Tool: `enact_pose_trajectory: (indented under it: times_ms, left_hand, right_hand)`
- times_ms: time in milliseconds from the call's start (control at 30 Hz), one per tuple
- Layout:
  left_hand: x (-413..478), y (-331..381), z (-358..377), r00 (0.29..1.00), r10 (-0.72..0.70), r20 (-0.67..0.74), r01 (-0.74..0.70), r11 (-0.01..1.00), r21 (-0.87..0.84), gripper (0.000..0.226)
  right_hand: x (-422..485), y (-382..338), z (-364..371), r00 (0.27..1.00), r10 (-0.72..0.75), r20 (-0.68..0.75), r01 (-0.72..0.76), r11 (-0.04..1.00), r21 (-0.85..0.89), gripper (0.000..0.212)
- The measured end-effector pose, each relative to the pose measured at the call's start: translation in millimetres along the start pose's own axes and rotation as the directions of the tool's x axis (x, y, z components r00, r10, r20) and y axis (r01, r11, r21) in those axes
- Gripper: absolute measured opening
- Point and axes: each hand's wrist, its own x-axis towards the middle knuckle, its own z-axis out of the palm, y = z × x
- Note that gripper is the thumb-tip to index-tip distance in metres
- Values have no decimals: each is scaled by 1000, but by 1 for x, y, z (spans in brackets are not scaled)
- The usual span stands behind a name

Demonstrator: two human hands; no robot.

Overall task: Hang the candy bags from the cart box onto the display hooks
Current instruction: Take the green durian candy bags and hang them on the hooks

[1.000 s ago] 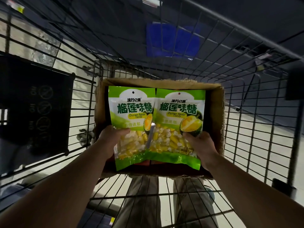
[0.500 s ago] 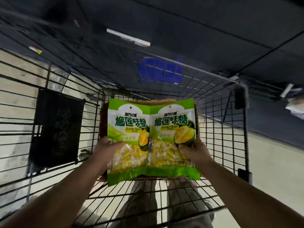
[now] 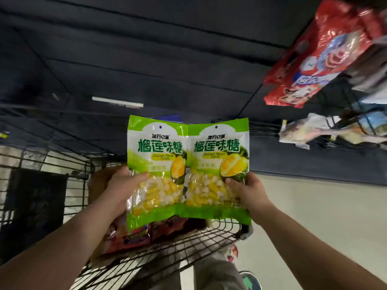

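Wire cart (image 3: pixel 211 233) at 6 o'clock, standing on pale floor (image 3: pixel 318 208). Cardboard box (image 3: pixel 99 181) inside it, 9 o'clock side. Red-brown snack packs (image 3: pixel 165 226) low in the cart, in box or on mesh unclear. Display hooks (image 3: pixel 261 127) at 2 o'clock carry hanging bags (image 3: pixel 326 55).

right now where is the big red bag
In the head view the red bag is at the upper right, above a pale bag, up and right of the right durian candy bag.
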Motion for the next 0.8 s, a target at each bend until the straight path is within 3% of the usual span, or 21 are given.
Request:
enact_pose_trajectory:
  times_ms: [100, 333, 800]
  left_hand:
    - [-22, 25, 43, 997, 77, 32, -77, 997, 3, 31]
    - [-78, 72, 164, 953, 175, 245, -196, 979, 60, 16]
    - [-250, 59, 462, 786, 224, 577, -309, 950, 53, 16]
  right_hand:
    - [-14, -1, -44, 999, -23, -48, 27, 997, 78, 21]
    - [-52, 25, -183, 976, -74, -204, 124, 962, 245, 20]
    - [-129, 134, -481, 858, -5, -514, 249, 878, 408, 33]
